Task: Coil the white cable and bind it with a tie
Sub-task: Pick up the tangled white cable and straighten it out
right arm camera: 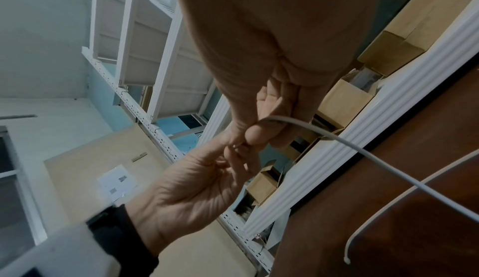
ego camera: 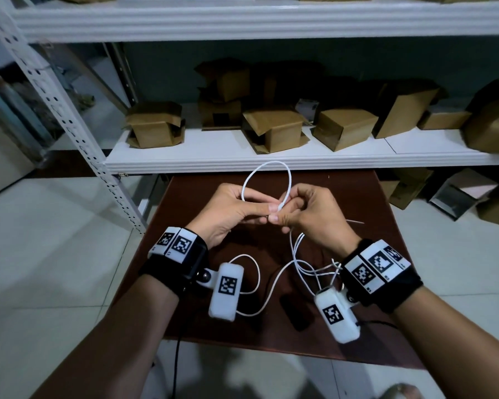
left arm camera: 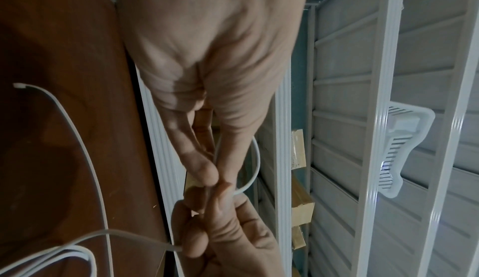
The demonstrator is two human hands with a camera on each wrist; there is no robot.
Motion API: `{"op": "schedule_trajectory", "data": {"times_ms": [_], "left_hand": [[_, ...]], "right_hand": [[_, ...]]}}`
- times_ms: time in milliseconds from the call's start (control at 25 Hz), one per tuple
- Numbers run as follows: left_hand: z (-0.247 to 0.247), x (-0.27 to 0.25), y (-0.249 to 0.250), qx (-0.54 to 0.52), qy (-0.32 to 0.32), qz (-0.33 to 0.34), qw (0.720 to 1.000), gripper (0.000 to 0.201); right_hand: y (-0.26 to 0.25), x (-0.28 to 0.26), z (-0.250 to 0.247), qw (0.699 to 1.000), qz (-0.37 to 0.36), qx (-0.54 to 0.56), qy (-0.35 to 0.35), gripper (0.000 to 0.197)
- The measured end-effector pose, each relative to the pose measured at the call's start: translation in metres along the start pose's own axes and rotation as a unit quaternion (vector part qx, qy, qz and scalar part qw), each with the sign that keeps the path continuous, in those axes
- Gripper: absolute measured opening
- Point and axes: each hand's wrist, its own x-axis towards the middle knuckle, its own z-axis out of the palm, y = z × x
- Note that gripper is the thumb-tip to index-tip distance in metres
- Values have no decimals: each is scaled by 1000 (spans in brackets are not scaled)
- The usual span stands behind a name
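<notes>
Dim, cool indoor light throughout. In the head view the floor [ego camera: 41, 254] at 9 o'clock gleams pale, the surface [ego camera: 372, 269] lies shadowed, and shelf edges [ego camera: 242, 21] bow at 12 o'clock. Both wrist views look soft and grainy.

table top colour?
Dark reddish-brown wooden table top, best seen in the head view.

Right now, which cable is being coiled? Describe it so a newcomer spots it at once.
Find the dark brown table below the white shelf of cardboard boxes. Above it, the left hand and right hand pinch the white cable, the only strand raised in a loop.
</notes>
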Motion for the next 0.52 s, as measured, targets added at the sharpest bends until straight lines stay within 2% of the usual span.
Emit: {"op": "schedule_trajectory", "data": {"times_ms": [80, 240, 440, 520], "left_hand": [[-1, -1, -1, 7, -1, 3, 1000, 18], [-2, 0, -1, 4, 1, 13, 1000, 13], [-2, -2, 1, -53, -10, 7, 999, 9], [1, -4, 3, -90, -28, 12, 995, 20]], "right_hand": [[-4, -1, -1, 1000, -1, 13, -7, 53], [-8, -3, 0, 1000, -9, 26, -9, 38], [-12, -3, -2, 992, 23, 123, 28, 35], [-15, -5, -3, 985, 34, 161, 45, 27]]}}
